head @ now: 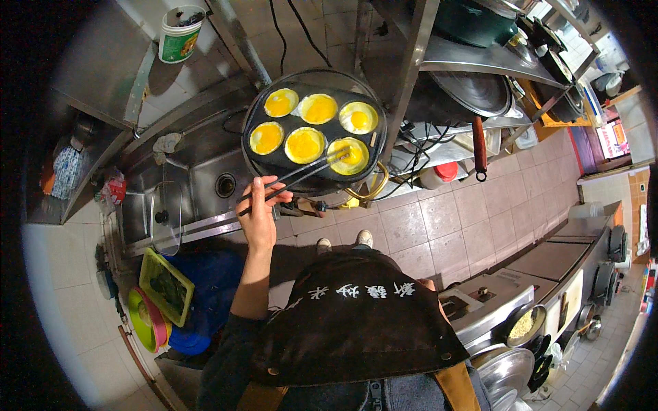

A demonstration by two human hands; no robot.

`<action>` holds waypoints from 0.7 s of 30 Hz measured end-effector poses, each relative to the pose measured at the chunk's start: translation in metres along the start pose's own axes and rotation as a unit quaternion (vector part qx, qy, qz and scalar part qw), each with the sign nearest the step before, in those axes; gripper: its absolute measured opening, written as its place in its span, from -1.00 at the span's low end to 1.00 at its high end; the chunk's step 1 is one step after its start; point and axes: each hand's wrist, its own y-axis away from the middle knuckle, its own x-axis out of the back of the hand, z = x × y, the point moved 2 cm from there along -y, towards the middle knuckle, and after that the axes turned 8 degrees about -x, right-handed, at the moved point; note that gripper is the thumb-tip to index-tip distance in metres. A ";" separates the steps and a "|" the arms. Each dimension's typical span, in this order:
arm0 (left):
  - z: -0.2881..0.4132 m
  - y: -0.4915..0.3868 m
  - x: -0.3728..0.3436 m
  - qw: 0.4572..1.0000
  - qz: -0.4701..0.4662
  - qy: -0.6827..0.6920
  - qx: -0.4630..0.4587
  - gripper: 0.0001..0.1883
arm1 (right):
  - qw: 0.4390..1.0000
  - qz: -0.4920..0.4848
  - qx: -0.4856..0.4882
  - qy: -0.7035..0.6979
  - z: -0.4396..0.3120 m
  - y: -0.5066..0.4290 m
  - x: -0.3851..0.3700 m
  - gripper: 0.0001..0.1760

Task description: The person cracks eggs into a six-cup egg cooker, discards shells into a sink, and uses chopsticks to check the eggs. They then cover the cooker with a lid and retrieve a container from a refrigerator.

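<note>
My left hand (pixel 259 210) holds a pair of dark chopsticks (pixel 303 172), whose tips touch the yolk of the egg (pixel 348 156) in the lower right well of a black multi-well egg pan (pixel 308 126). Other eggs fill the remaining wells. The egg at the upper right (pixel 359 118) has a round, whole-looking yolk, while the egg at the upper middle (pixel 318 109) has its yolk spread out. My right hand is not clearly seen; a bit of skin shows at the apron's right edge. A brass-coloured handle (pixel 378 185) sticks out at the pan's lower right.
A steel sink (pixel 205 205) lies left of the pan, with a glass lid (pixel 166 218) on its edge. Colourful basins (pixel 146 318) stand at the lower left. Steel shelves (pixel 493 61) with pots rise at the right, near a red-lidded jar (pixel 439 174). Cables hang behind the pan.
</note>
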 end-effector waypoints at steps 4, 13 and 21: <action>0.001 0.001 -0.002 1.000 -0.015 -0.004 0.022 -0.60 | 1.000 0.002 0.008 -0.001 0.000 0.001 0.000 -0.68; 0.006 0.003 -0.001 0.999 -0.028 -0.029 0.037 -0.59 | 1.000 -0.012 0.006 -0.013 0.006 0.000 -0.001 -0.70; 0.018 0.005 0.004 0.997 -0.006 -0.071 -0.043 -0.59 | 1.000 0.014 -0.009 0.016 0.002 0.004 -0.001 -0.70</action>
